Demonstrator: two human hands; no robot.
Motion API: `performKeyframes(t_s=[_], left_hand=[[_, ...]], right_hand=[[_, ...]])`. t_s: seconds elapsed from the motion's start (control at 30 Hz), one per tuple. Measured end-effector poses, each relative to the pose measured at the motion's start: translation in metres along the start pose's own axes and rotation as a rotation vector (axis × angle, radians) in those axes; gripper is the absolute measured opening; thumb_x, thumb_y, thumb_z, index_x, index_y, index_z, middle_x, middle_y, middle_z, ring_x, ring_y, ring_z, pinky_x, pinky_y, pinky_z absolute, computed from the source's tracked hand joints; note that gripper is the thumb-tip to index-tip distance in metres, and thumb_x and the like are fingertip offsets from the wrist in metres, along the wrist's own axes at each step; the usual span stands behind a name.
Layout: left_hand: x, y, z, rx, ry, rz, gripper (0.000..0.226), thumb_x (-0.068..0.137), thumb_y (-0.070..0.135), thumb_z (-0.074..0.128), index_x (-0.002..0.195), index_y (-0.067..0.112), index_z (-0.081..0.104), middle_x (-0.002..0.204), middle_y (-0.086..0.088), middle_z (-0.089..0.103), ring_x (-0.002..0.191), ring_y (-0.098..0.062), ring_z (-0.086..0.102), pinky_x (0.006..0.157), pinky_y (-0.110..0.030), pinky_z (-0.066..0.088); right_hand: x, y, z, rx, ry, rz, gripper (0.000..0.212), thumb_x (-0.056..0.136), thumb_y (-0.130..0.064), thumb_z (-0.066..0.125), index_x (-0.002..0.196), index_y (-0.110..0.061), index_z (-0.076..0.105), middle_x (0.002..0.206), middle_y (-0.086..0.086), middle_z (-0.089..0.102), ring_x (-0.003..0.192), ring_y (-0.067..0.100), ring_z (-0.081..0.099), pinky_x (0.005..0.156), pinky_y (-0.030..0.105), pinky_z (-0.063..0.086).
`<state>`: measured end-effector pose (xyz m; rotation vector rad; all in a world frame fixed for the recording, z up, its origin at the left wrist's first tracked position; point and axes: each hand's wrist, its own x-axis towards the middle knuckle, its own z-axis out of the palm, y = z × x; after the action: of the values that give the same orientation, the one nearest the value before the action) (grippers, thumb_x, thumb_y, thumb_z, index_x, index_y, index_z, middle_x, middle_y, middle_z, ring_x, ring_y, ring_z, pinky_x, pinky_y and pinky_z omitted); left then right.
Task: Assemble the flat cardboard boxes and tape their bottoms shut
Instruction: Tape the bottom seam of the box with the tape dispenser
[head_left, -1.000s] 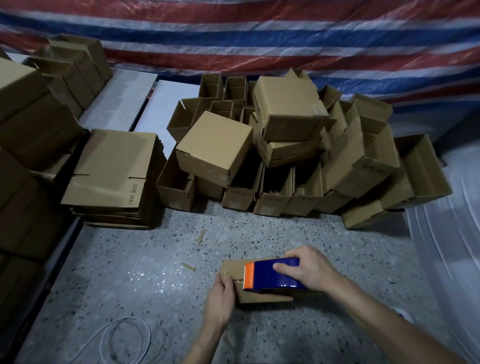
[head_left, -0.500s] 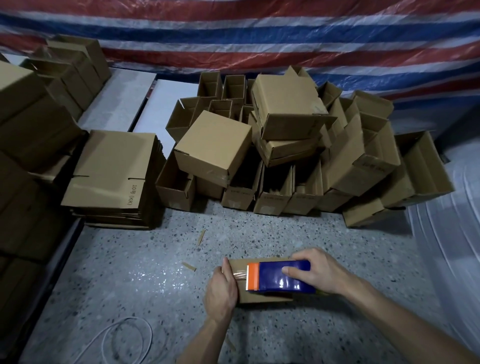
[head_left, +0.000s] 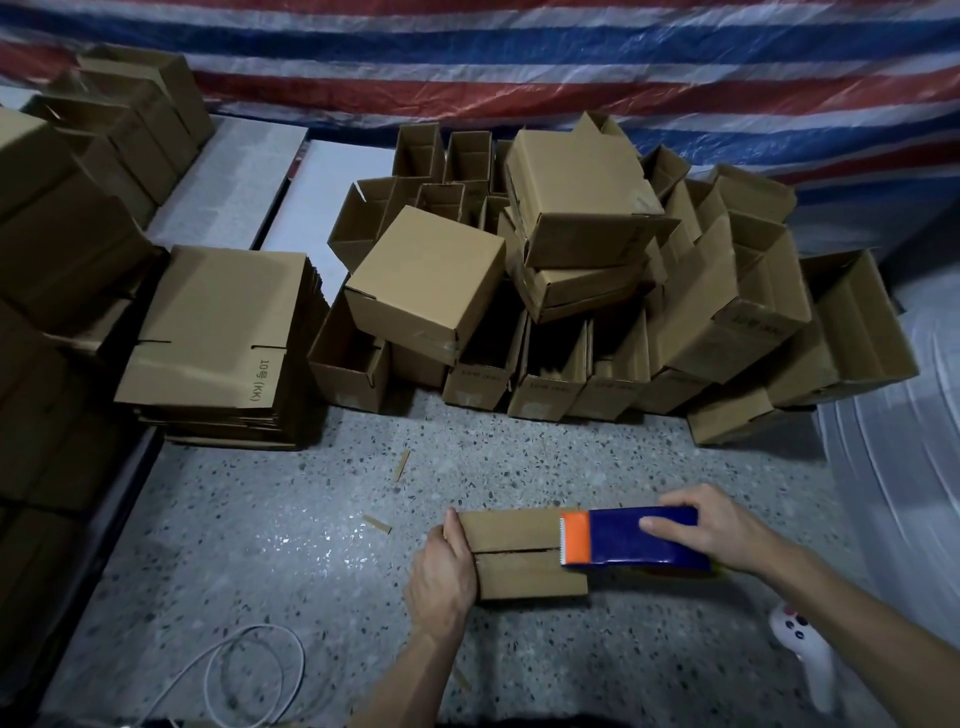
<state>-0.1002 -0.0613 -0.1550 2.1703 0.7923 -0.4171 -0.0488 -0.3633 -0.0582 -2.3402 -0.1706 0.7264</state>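
Observation:
A small cardboard box stands on the speckled floor with its folded bottom flaps up, their seam running left to right. My left hand grips the box's left end. My right hand holds a blue tape dispenser with an orange front. The dispenser lies over the right end of the seam. A stack of flat cardboard boxes sits at the left.
A heap of assembled boxes fills the floor ahead, against a striped tarp. More cardboard stacks line the left side. A white cable loops at the lower left. A white object lies at the lower right, beside plastic sheeting.
My right hand has drawn the tape dispenser rightwards along the seam, uncovering most of the box top. My left hand stays at the box's left end.

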Motion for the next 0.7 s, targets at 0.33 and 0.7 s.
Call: performKeyframes(t_s=[0.33,0.7], left_hand=[[0.002,-0.004,0.005,0.015,0.035,0.022,0.089,0.093,0.071,0.003,0.122,0.015,0.066,0.11,-0.011,0.071,0.104,-0.031,0.065,0.093,-0.044,0.049],[0.001,-0.004,0.004,0.039,0.013,0.008,0.086,0.095,0.07,0.006,0.127,0.015,0.063,0.117,-0.011,0.069,0.11,-0.032,0.064,0.098,-0.046,0.047]], right_hand=[[-0.03,0.052,-0.029,0.131,0.061,0.118,0.032,0.085,-0.039,0.067,0.065,-0.013,0.071,0.062,0.01,0.065,0.053,0.02,0.06,0.054,0.029,0.04],[-0.03,0.061,-0.031,0.08,0.018,0.116,0.033,0.088,-0.034,0.065,0.073,-0.006,0.073,0.068,0.017,0.067,0.057,0.028,0.063,0.056,0.032,0.043]])
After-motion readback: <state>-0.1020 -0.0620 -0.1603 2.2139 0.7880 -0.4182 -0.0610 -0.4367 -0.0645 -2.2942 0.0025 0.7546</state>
